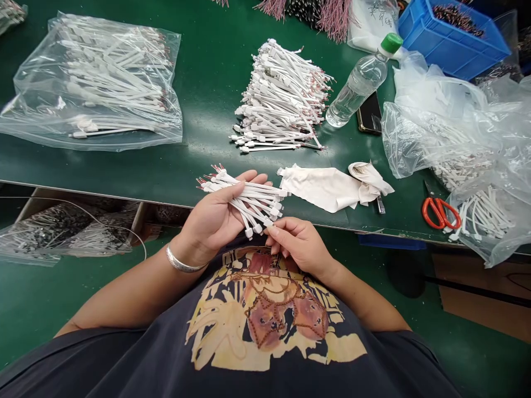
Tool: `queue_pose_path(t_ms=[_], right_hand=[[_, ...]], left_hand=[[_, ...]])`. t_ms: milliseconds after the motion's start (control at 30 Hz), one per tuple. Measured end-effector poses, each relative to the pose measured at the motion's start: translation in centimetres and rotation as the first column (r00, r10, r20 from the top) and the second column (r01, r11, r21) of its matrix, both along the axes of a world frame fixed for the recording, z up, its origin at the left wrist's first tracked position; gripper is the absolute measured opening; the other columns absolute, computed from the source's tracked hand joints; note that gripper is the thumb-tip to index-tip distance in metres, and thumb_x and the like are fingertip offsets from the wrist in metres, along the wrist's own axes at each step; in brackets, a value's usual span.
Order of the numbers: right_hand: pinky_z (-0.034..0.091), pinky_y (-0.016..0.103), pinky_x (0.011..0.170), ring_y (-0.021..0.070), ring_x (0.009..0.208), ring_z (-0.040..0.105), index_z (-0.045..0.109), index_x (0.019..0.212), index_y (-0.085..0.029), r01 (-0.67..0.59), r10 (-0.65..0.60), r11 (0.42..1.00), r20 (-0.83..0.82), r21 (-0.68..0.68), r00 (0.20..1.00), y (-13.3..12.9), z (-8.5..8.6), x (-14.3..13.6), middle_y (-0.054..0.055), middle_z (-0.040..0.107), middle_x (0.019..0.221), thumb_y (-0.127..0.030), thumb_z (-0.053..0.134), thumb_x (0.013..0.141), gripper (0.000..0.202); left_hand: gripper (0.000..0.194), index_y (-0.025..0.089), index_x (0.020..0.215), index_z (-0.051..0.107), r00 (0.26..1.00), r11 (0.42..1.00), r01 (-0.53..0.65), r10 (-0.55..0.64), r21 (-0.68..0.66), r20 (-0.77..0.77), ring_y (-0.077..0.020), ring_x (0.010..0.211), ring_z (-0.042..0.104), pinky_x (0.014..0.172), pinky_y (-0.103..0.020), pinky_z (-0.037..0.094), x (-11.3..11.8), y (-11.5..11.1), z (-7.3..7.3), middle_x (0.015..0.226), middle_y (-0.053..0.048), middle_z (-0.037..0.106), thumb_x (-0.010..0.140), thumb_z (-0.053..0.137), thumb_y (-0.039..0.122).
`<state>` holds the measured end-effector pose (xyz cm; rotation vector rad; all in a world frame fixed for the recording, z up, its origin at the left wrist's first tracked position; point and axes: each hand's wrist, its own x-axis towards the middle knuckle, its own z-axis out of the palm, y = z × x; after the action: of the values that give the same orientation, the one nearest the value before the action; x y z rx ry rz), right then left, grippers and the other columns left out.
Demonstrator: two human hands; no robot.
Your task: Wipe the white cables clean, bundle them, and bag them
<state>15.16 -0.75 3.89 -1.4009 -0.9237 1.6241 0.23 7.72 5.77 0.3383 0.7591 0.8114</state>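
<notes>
A bundle of short white cables lies across the palm of my left hand, thumb over the top. White connectors end the cables on the right, and bare reddish wire tips stick out on the left. My right hand pinches one connector at the lower right of the bundle between thumb and fingers. Beyond my hands, a large pile of similar white cables rests on the green table. A cream cloth sleeve lies just right of the bundle.
A clear bag of white cables lies at left. Toward the right stand a water bottle, a phone, a blue bin, red-handled scissors and plastic bags with cables. Below the table edge are bagged parts.
</notes>
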Motion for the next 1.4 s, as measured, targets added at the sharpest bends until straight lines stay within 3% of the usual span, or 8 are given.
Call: queue_pose_path(t_ms=[133, 367, 567, 733, 800, 1000, 1200, 1400], right_hand=[[0.038, 0.017, 0.042, 0.0067, 0.051, 0.055, 0.064, 0.071, -0.015, 0.034, -0.038, 0.998, 0.073, 0.058, 0.997, 0.0, 0.0, -0.2, 0.001, 0.063, 0.065, -0.042, 0.062, 0.079, 0.028], [0.031, 0.016, 0.035, 0.0062, 0.045, 0.053, 0.063, 0.07, -0.015, -0.074, 0.069, 0.996, -0.095, -0.046, 0.993, -0.2, -0.7, -0.4, 0.001, 0.064, 0.063, -0.046, 0.065, 0.076, 0.032], [0.042, 0.019, 0.048, 0.0072, 0.05, 0.054, 0.06, 0.068, -0.016, -0.01, 0.008, 0.998, 0.04, 0.067, 0.999, -0.2, -0.3, -0.5, 0.0, 0.063, 0.063, -0.04, 0.064, 0.078, 0.027], [0.044, 0.022, 0.054, 0.0091, 0.054, 0.055, 0.061, 0.068, -0.016, -0.033, 0.01, 0.987, 0.145, 0.156, 0.989, -0.5, -0.2, -0.5, 0.0, 0.062, 0.062, -0.037, 0.063, 0.08, 0.024], [0.043, 0.021, 0.052, 0.0084, 0.052, 0.054, 0.061, 0.067, -0.016, -0.035, 0.022, 0.99, 0.101, 0.134, 0.995, -0.5, -0.2, -0.4, 0.0, 0.062, 0.062, -0.037, 0.064, 0.079, 0.024], [0.03, 0.017, 0.037, 0.0056, 0.042, 0.051, 0.059, 0.07, -0.016, -0.022, -0.016, 0.991, -0.283, -0.132, 0.959, -0.1, -0.7, -0.2, -0.002, 0.062, 0.059, -0.04, 0.07, 0.072, 0.027], [0.034, 0.014, 0.04, 0.005, 0.048, 0.053, 0.059, 0.075, -0.017, 0.139, -0.152, 0.988, -0.268, -0.065, 0.951, 0.0, -1.7, -0.5, -0.003, 0.063, 0.063, -0.037, 0.07, 0.074, 0.022], [0.045, 0.016, 0.045, 0.0114, 0.067, 0.064, 0.067, 0.09, -0.017, -0.076, 0.069, 0.996, -0.179, -0.036, 0.981, 0.1, -1.1, -1.0, 0.005, 0.069, 0.085, -0.042, 0.066, 0.076, 0.029]], left_hand=[[0.043, 0.014, 0.129, 0.049, 1.0, 1.0, 0.008, -0.008, -0.002, -0.012, -0.0207, 0.121, 0.052, 0.108, -0.039, 0.039, 0.0, 0.1, 0.2, 0.125, -0.01, 0.06, 0.087, 0.044, 0.013], [0.041, 0.014, 0.128, 0.049, 1.0, 1.0, 0.011, -0.011, 0.004, -0.007, -0.0196, 0.121, 0.051, 0.108, -0.037, 0.038, 0.1, 0.2, 0.4, 0.124, -0.01, 0.06, 0.087, 0.043, 0.013], [0.04, 0.013, 0.127, 0.05, 1.0, 1.0, 0.008, -0.008, 0.013, -0.005, -0.0195, 0.12, 0.053, 0.108, -0.037, 0.038, 0.0, 0.2, 0.3, 0.122, -0.01, 0.061, 0.087, 0.045, 0.014], [0.041, 0.013, 0.127, 0.05, 1.0, 1.0, 0.003, -0.003, 0.005, -0.004, -0.0199, 0.119, 0.054, 0.108, -0.037, 0.039, 0.0, 0.2, 0.5, 0.12, -0.01, 0.063, 0.087, 0.045, 0.013], [0.041, 0.013, 0.128, 0.05, 1.0, 1.0, 0.003, -0.003, 0.002, -0.006, -0.0197, 0.118, 0.054, 0.108, -0.037, 0.039, 0.1, 0.1, 0.5, 0.12, -0.01, 0.063, 0.087, 0.045, 0.013], [0.043, 0.015, 0.13, 0.048, 1.0, 1.0, -0.001, 0.001, -0.005, -0.011, -0.0195, 0.119, 0.053, 0.108, -0.038, 0.038, 0.1, 0.1, 0.5, 0.121, -0.009, 0.062, 0.087, 0.044, 0.014], [0.042, 0.015, 0.13, 0.048, 1.0, 1.0, 0.002, -0.002, 0.001, -0.017, -0.0195, 0.12, 0.052, 0.108, -0.037, 0.039, -0.2, 0.2, 0.8, 0.121, -0.009, 0.062, 0.088, 0.044, 0.014], [0.039, 0.015, 0.126, 0.051, 1.0, 1.0, 0.019, -0.019, 0.016, 0.0, -0.0199, 0.121, 0.052, 0.108, -0.037, 0.039, -0.1, 0.2, 1.2, 0.121, -0.008, 0.062, 0.089, 0.042, 0.014]])
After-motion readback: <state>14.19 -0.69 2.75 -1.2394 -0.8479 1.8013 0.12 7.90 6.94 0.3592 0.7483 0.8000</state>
